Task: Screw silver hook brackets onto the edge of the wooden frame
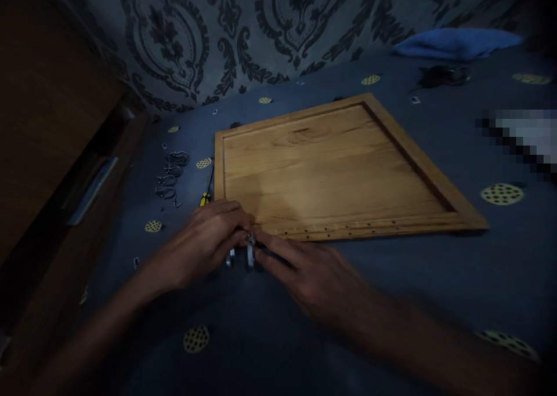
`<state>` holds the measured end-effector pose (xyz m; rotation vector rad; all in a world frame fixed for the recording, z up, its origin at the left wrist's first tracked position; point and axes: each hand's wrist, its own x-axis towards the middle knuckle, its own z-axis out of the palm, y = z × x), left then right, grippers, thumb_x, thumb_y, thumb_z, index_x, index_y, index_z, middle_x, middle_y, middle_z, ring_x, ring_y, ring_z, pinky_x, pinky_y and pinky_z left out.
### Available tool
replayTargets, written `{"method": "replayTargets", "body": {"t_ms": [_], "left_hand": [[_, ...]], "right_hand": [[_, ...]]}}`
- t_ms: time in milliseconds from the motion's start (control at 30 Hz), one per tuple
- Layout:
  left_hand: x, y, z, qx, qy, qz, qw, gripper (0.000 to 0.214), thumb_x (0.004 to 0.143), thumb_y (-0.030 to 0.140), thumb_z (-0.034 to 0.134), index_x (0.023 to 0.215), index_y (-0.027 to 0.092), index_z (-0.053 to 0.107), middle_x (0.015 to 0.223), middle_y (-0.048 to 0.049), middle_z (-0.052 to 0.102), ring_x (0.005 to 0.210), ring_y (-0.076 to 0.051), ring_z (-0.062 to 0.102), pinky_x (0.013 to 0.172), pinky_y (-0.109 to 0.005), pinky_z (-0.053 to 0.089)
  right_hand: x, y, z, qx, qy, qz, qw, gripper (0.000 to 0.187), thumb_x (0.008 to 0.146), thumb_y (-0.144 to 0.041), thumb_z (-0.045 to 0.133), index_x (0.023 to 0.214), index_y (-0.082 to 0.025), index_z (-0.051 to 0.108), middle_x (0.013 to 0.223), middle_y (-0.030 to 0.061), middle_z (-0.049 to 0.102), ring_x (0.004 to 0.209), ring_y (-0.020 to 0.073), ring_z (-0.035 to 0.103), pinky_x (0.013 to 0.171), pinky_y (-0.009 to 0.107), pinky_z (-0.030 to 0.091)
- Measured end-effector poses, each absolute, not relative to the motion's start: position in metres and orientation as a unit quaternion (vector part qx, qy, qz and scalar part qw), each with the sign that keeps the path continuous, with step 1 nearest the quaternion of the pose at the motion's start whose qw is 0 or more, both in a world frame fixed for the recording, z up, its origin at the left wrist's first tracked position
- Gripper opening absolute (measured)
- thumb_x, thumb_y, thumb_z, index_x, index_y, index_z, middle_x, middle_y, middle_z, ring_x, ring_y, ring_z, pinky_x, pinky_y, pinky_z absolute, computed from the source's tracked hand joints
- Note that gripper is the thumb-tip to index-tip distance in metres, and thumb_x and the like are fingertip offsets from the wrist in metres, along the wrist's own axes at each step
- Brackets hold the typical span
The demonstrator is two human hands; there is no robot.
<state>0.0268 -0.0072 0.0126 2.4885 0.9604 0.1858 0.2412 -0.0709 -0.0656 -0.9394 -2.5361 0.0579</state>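
A wooden board point(300, 175) with a raised frame lies flat on the blue patterned cloth. Along its near edge runs a double row of small dark holes. At the near left corner, my left hand point(213, 233) is closed in a pinch; whatever sits between its fingertips is too small to make out. My right hand point(313, 274) has its thumb and forefinger on a silvery metal hook point(250, 255) that hangs over this edge. A second metal hook point(230, 258) shows just left of it, partly behind my left hand.
Several metal hooks point(173, 170) lie in a row on the cloth at left. A screwdriver point(206, 199) with a yellow and black handle rests by the board's left side. Farther back right are a blue cloth bundle point(456, 42) and a dark object point(441, 76). Wooden furniture point(52, 94) stands left.
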Motion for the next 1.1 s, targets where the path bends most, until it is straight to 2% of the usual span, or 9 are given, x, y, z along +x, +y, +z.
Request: {"method": "replayTargets", "body": {"t_ms": [167, 333, 567, 667, 767, 900, 1100], "left_hand": [[0.029, -0.007, 0.012, 0.907, 0.352, 0.061, 0.222, 0.016, 0.103, 0.016, 0.051, 0.092, 0.015, 0.062, 0.090, -0.0032, 0.064, 0.084, -0.018, 0.061, 0.074, -0.029, 0.044], [0.030, -0.006, 0.010, 0.903, 0.360, 0.061, 0.228, 0.017, 0.103, 0.018, 0.053, 0.091, 0.016, 0.064, 0.091, -0.0026, 0.063, 0.086, -0.018, 0.061, 0.074, -0.028, 0.044], [0.025, -0.010, 0.016, 0.894, 0.366, 0.090, 0.243, 0.021, 0.107, 0.028, 0.049, 0.103, 0.019, 0.068, 0.098, -0.0039, 0.067, 0.091, -0.019, 0.065, 0.077, -0.029, 0.050], [0.021, -0.017, 0.019, 0.888, 0.382, 0.104, 0.235, 0.027, 0.107, 0.038, 0.049, 0.107, 0.019, 0.068, 0.106, -0.0057, 0.069, 0.098, -0.020, 0.065, 0.082, -0.032, 0.052], [0.014, -0.029, 0.013, 0.884, 0.392, 0.140, 0.213, 0.031, 0.103, 0.047, 0.056, 0.113, 0.020, 0.066, 0.111, -0.0065, 0.069, 0.103, -0.022, 0.064, 0.088, -0.037, 0.052], [0.007, -0.043, -0.003, 0.889, 0.374, 0.207, 0.164, 0.030, 0.100, 0.044, 0.062, 0.117, 0.020, 0.063, 0.116, -0.0085, 0.069, 0.114, -0.025, 0.062, 0.099, -0.042, 0.049], [0.004, -0.050, -0.022, 0.916, 0.336, 0.205, 0.082, 0.038, 0.098, 0.042, 0.065, 0.130, 0.020, 0.061, 0.122, -0.0106, 0.073, 0.124, -0.029, 0.062, 0.105, -0.051, 0.048]], "right_hand": [[0.241, -0.071, -0.065, -0.342, -0.914, 0.016, 0.216, 0.049, 0.086, 0.000, 0.053, 0.133, -0.012, 0.061, 0.136, 0.0160, 0.068, 0.100, 0.0249, 0.074, 0.069, 0.036, 0.064], [0.240, -0.070, -0.062, -0.350, -0.915, 0.003, 0.199, 0.044, 0.090, -0.002, 0.048, 0.129, -0.015, 0.064, 0.132, 0.0135, 0.070, 0.094, 0.0215, 0.074, 0.066, 0.032, 0.062], [0.240, -0.067, -0.057, -0.337, -0.917, 0.008, 0.213, 0.042, 0.091, -0.002, 0.051, 0.130, -0.011, 0.065, 0.129, 0.0158, 0.071, 0.093, 0.0242, 0.075, 0.062, 0.034, 0.063], [0.240, -0.068, -0.056, -0.348, -0.917, 0.031, 0.192, 0.043, 0.094, -0.003, 0.047, 0.131, -0.015, 0.066, 0.134, 0.0159, 0.069, 0.094, 0.0228, 0.075, 0.065, 0.034, 0.064], [0.240, -0.068, -0.055, -0.350, -0.916, 0.040, 0.194, 0.041, 0.097, -0.004, 0.045, 0.129, -0.015, 0.067, 0.134, 0.0166, 0.069, 0.092, 0.0231, 0.075, 0.064, 0.034, 0.063], [0.239, -0.069, -0.055, -0.347, -0.915, 0.030, 0.203, 0.042, 0.095, -0.003, 0.049, 0.132, -0.013, 0.065, 0.129, 0.0171, 0.072, 0.093, 0.0238, 0.076, 0.063, 0.033, 0.063], [0.240, -0.069, -0.059, -0.349, -0.914, 0.016, 0.205, 0.042, 0.096, -0.005, 0.048, 0.134, -0.015, 0.063, 0.128, 0.0158, 0.072, 0.098, 0.0227, 0.075, 0.068, 0.032, 0.064]]}}
